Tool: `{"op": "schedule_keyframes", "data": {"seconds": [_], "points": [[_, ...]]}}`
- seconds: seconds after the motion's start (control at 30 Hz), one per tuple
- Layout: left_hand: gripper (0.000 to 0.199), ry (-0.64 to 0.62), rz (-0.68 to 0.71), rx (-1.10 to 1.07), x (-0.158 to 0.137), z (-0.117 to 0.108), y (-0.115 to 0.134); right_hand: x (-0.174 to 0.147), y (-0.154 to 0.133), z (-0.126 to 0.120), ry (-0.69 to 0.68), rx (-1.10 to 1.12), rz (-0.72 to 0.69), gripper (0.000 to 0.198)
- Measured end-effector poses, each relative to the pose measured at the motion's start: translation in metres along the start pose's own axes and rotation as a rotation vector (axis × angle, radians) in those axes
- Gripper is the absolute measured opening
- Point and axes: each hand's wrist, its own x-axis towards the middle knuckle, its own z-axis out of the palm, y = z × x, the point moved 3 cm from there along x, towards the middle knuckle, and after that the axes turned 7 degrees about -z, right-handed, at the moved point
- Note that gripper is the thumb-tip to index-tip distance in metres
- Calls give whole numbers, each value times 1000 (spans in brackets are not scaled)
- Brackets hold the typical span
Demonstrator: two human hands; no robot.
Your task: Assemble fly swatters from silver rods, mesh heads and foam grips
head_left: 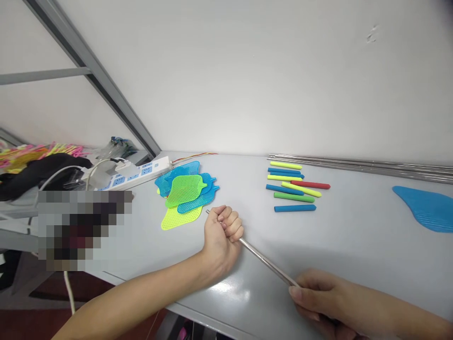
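Note:
A thin silver metal rod [264, 258] slants across the table between both hands. My left hand [224, 231] is closed in a fist around it near its far end, and the tip pokes out past the thumb. Lower right, my right hand [318, 297] grips the rod between thumb and fingers; the near end is hidden there. Beyond my left hand lies a loose pile of perforated fly swatter heads [186, 186] in blue, green and yellow. Several coloured plastic handle tubes [294, 208] lie in a rough column farther right.
A bundle of metal rods [357, 166] lies along the wall at the back right. Near the right edge is a blue ribbed plastic piece [430, 208]. At left are a white power strip [141, 174] with cables, a black cloth [53, 174] and a blurred-out patch.

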Motion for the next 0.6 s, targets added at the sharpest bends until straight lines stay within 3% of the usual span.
{"op": "schedule_keyframes", "data": {"seconds": [0.6], "points": [[34,5,-19,-12,5,-6,-5,6,12,-7,6,-8,-69,32]]}}
